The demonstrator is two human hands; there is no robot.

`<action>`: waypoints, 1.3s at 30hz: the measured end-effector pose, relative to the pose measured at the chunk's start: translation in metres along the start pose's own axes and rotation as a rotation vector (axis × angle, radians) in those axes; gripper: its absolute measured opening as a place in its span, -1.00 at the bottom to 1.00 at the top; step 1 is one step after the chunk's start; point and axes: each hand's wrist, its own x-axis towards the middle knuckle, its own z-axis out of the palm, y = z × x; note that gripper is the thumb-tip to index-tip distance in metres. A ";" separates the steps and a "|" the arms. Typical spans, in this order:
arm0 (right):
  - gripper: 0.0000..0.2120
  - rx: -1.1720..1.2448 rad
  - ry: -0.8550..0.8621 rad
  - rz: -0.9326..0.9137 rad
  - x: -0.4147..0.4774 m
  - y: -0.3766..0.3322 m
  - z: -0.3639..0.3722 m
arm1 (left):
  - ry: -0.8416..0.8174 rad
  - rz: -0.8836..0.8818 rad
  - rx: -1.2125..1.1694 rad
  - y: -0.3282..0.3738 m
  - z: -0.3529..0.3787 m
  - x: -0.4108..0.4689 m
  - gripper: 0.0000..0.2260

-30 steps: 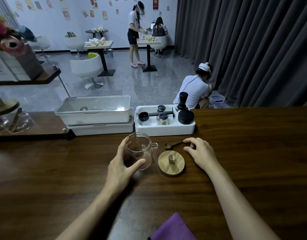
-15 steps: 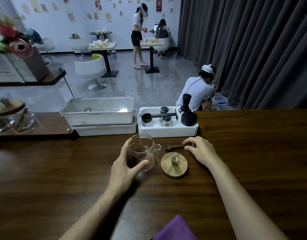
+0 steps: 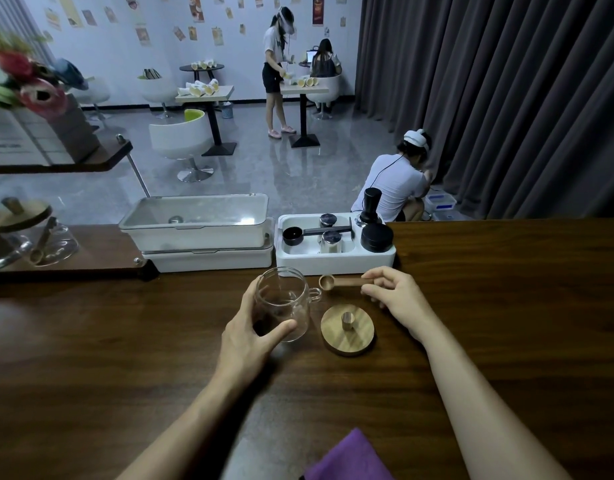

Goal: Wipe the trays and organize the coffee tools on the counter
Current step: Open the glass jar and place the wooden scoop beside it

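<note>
Purple cloth (image 3: 347, 459) cut by bottom edge; flowers (image 3: 21, 81) blurred.

The desk (image 3: 506, 306) is dark brown with wood grain. The lid (image 3: 347, 336) and spoon (image 3: 340, 281) are pale striped wood; the jar (image 3: 281, 299) is clear glass. Both trays (image 3: 333, 263) are white, the tamper (image 3: 371, 206) is black, the cloth (image 3: 350, 459) is purple and the curtain (image 3: 506, 98) is grey.

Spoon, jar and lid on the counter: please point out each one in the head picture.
spoon (image 3: 345, 281): head view, middle of its wooden handle.
jar (image 3: 287, 293): head view, clear front wall.
lid (image 3: 347, 338): head view, flat wooden top below the knob.
</note>
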 end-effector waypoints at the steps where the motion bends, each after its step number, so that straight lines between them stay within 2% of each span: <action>1: -0.85 0.091 0.021 -0.001 -0.002 -0.004 0.002 | 0.000 0.002 0.008 0.000 0.000 0.000 -0.17; 4: -0.84 0.253 0.029 -0.030 -0.005 -0.023 0.010 | 0.000 -0.001 0.012 0.001 0.000 0.001 -0.17; 6: -0.83 0.261 -0.035 -0.080 -0.006 -0.043 0.017 | -0.001 -0.002 0.012 0.002 0.000 0.001 -0.17; 10: -0.86 0.051 -0.206 -0.182 -0.002 -0.076 0.035 | 0.000 0.001 0.002 0.002 -0.001 -0.001 -0.16; 15: -0.89 -0.269 -0.313 -0.196 0.008 -0.089 0.060 | -0.006 -0.004 0.000 0.000 -0.002 0.000 -0.15; 23: -0.91 -0.392 -0.425 -0.098 0.017 -0.102 0.078 | -0.006 0.009 -0.017 -0.001 -0.003 0.001 -0.08; 29: -0.85 -0.439 -0.432 -0.032 0.017 -0.104 0.084 | -0.016 0.018 -0.039 -0.001 -0.003 0.000 -0.08; 32: -0.82 -0.402 -0.397 -0.040 0.013 -0.099 0.084 | -0.018 0.024 -0.036 0.000 -0.003 0.000 -0.09; 39: -0.75 -0.057 -0.300 -0.097 -0.013 -0.080 0.073 | -0.033 0.022 -0.026 -0.001 -0.003 0.000 -0.09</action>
